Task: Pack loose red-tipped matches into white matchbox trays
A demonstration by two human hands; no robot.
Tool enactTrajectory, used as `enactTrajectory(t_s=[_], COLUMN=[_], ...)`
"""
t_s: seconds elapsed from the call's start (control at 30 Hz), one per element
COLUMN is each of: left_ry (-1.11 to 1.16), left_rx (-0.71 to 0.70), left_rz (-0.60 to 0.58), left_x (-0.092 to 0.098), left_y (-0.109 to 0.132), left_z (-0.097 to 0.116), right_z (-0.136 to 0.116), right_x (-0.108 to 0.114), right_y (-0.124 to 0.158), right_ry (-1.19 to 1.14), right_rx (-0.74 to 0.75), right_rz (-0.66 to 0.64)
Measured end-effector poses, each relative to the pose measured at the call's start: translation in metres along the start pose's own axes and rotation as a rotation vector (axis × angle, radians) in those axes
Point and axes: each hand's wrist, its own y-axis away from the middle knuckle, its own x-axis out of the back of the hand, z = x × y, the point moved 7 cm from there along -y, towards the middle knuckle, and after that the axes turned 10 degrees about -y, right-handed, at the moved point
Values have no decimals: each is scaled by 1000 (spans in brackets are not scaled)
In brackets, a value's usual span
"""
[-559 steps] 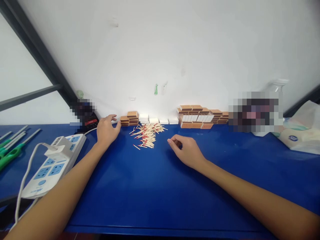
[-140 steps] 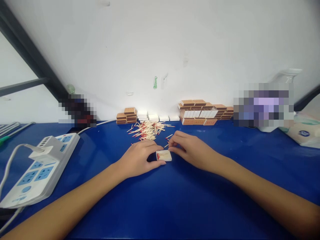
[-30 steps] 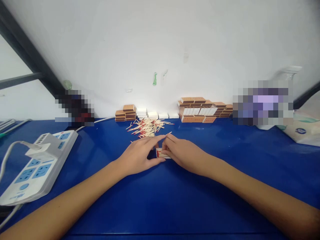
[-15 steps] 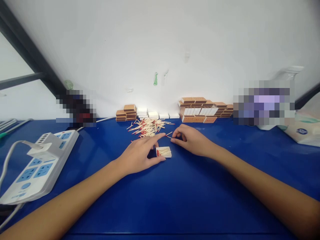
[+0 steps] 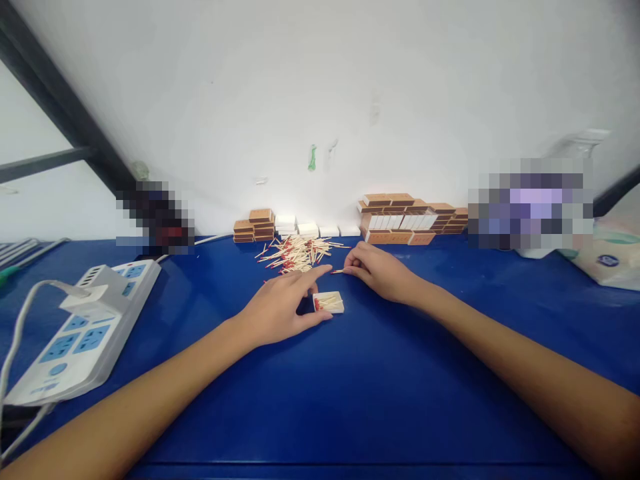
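Note:
A small white matchbox tray with several red-tipped matches in it rests on the blue table. My left hand steadies it, thumb along the near side and curled fingers at the far left corner; its index finger stretches out above the tray. Just beyond the tray, my right hand pinches matchsticks between thumb and fingertips, red heads pointing left; how many is hard to make out. Behind my left hand lies a loose heap of matches, partly covered by that hand.
Along the wall stand brown matchboxes, white trays and a larger matchbox stack. A white power strip with a plugged-in adapter and cable lies left on the blue table. A tissue pack is at right.
The matchsticks in my right fingers, spread in a V before, now lie close together. My right hand has shifted slightly away from me. My left hand and the tray stay in place.

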Motion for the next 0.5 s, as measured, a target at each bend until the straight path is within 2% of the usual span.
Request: enactTrajectory(t_s=[0.17, 0.3, 0.4, 0.5], left_ry=[-12, -15, -23, -28], left_rx=[9, 13, 11, 8], left_rz=[6, 11, 10, 8], left_x=[1, 2, 1, 1], left_y=[0, -1, -1, -1], left_z=[-2, -3, -2, -1], right_z=[-8, -41, -65, -79], right_x=[1, -1, -11, -20], right_y=[6, 17, 27, 34], right_ry=[19, -15, 62, 54], right_rx=[33, 124, 154, 173], right_rz=[-33, -45, -79, -131])
